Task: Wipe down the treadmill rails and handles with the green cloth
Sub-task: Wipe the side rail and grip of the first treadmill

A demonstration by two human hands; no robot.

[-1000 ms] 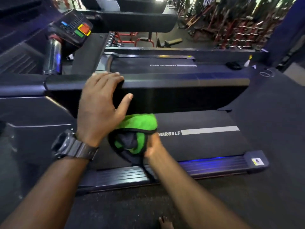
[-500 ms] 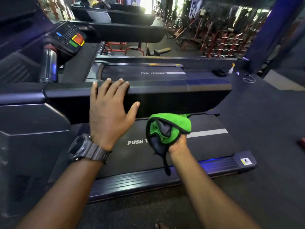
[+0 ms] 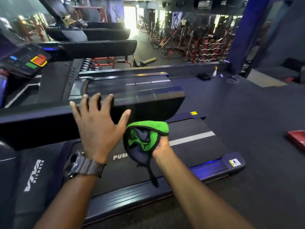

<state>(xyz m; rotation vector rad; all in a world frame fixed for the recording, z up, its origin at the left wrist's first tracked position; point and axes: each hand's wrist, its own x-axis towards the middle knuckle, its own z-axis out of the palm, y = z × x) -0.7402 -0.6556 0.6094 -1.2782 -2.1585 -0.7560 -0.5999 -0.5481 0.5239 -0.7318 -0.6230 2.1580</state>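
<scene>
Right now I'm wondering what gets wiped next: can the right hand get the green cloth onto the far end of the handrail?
Probably yes. The right hand holds the green cloth just below the handrail, with open space beside the rail's end. The left hand rests further left, out of the way.

The floor [image 3: 247, 123] was dark rubber matting, with a paler strip of flooring [image 3: 264, 80] at the far right. A wide mirror [image 3: 165, 38] ran along the far wall and showed red weight racks [image 3: 206, 45], a padded bench [image 3: 146, 61] and a bright doorway [image 3: 130, 19] that poured daylight into the otherwise dim room. A blue pillar [image 3: 244, 33] stood at the right, a small spray bottle [image 3: 214, 72] and a dark flat object [image 3: 204, 76] sat on the floor near the foot of the mirror, and a red object [image 3: 297, 139] lay at the right edge.
</scene>
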